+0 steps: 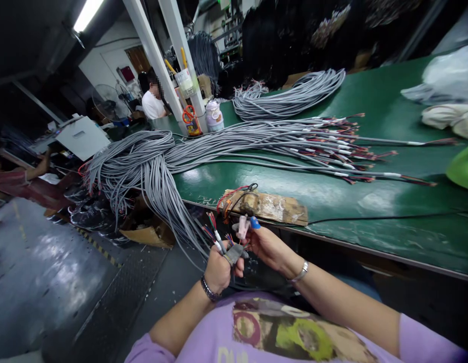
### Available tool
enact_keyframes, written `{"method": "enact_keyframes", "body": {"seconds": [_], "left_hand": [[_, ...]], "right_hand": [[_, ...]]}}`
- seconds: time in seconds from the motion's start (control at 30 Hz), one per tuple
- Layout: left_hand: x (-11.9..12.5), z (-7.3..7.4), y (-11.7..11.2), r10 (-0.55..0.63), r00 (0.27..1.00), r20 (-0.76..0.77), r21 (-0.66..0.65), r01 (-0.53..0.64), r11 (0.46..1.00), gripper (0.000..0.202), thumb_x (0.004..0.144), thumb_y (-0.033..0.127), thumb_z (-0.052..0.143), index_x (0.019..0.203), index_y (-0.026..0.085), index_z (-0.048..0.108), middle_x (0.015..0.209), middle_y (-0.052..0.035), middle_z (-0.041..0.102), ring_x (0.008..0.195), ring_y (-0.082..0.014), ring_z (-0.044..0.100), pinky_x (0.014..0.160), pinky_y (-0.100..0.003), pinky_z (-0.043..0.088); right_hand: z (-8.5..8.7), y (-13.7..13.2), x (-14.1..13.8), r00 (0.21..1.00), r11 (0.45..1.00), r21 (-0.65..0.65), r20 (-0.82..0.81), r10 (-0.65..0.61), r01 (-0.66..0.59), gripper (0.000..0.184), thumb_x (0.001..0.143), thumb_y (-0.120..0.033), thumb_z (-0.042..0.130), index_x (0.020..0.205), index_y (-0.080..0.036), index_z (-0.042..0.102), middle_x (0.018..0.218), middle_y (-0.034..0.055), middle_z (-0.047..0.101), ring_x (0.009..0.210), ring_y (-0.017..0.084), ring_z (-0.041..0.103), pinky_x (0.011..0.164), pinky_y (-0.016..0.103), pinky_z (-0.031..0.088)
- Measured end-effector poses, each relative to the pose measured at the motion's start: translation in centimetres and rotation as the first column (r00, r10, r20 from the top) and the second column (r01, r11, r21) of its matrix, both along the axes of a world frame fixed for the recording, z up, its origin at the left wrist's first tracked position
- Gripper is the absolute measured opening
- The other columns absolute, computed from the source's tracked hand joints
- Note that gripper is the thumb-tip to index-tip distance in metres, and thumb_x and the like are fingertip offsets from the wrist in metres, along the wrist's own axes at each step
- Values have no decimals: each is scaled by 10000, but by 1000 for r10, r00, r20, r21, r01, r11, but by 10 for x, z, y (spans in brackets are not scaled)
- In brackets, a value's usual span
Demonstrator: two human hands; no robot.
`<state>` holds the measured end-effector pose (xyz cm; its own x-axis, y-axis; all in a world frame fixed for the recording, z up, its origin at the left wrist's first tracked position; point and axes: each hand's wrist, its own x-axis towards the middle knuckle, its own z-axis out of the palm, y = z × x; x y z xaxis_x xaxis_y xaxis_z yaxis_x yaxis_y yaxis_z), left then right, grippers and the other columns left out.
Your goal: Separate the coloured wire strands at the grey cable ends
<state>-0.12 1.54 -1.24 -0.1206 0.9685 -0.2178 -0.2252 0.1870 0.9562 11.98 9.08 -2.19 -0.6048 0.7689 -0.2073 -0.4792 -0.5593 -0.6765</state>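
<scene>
My left hand is closed around several grey cables, whose white-banded ends and loose coloured wires stick up above the fist. Grey covers wrap some of its fingers. Close beside it on the right, my right hand has its fingers pinched together at thin wires near the left fingertips. Pink and blue covers sit on its fingers. The exact grip is partly hidden. Just beyond the hands, a worn wooden block with a red and a black lead lies at the bench edge.
A large bundle of grey cables spans the green bench and hangs over its left side. Behind lies a coiled bundle. A bottle stands by the post. An open cardboard box sits below. Other people are at left.
</scene>
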Motion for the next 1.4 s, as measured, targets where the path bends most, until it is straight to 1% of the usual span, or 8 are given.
{"method": "enact_keyframes", "body": {"seconds": [0.1,0.23,0.4,0.6,0.73,1.0,1.17,1.4], "left_hand": [[-2,-5,-8,47,999,-22,12,-46,999,383,686,503,663,652,137,556,416,38,533,288,-65,438,294,-166,338],[-4,-14,-20,85,990,-115,33,-82,996,392,733,509,619,628,138,547,440,26,551,313,-67,469,318,-164,350],[-4,-13,-26,16,980,-198,31,-10,999,401,762,518,581,629,141,550,482,-3,589,379,-91,536,375,-180,400],[-3,-8,-27,-56,967,-249,48,70,996,399,742,513,608,623,134,575,504,-24,604,432,-114,578,429,-206,448],[-3,-11,-26,27,973,-229,54,-15,998,399,762,522,580,644,141,558,504,-8,592,412,-97,563,372,-171,378],[-3,-18,-17,156,976,-153,58,-149,987,411,775,517,565,599,146,531,418,31,522,300,-51,434,311,-157,258],[-3,-18,-15,202,965,-165,77,-192,978,406,767,517,575,599,149,530,431,33,528,284,-44,409,300,-159,239],[-3,-12,-20,82,963,-255,84,-63,994,403,794,500,551,592,152,534,405,32,505,310,-52,425,349,-166,296]], "right_hand": [[-5,-7,11,998,998,5,23,63,-63,427,691,-575,639,801,-162,646,723,42,603,615,120,516,582,248,434],[-7,-22,22,983,970,182,121,139,-160,373,663,-469,713,833,-150,622,728,21,597,602,102,494,593,249,415],[5,-35,18,954,923,358,296,35,-145,302,678,-435,703,702,-162,578,566,-21,556,522,93,437,520,238,337],[8,-37,10,952,955,267,304,40,-126,317,672,-428,692,611,-173,513,472,-50,480,449,73,366,474,232,274],[1,-35,6,935,974,217,355,-14,-68,350,610,-436,721,577,-167,499,470,-62,439,450,64,333,467,228,254],[2,-33,3,925,955,292,374,-61,-55,303,652,-421,678,597,-172,513,503,-52,465,483,79,370,499,240,283],[-2,-28,6,928,965,248,371,-17,-82,307,672,-437,670,645,-158,543,568,-36,489,523,80,389,521,233,305],[4,-29,5,948,948,260,302,103,-185,328,722,-479,637,738,-164,549,549,-25,518,522,98,426,516,244,293]]}}
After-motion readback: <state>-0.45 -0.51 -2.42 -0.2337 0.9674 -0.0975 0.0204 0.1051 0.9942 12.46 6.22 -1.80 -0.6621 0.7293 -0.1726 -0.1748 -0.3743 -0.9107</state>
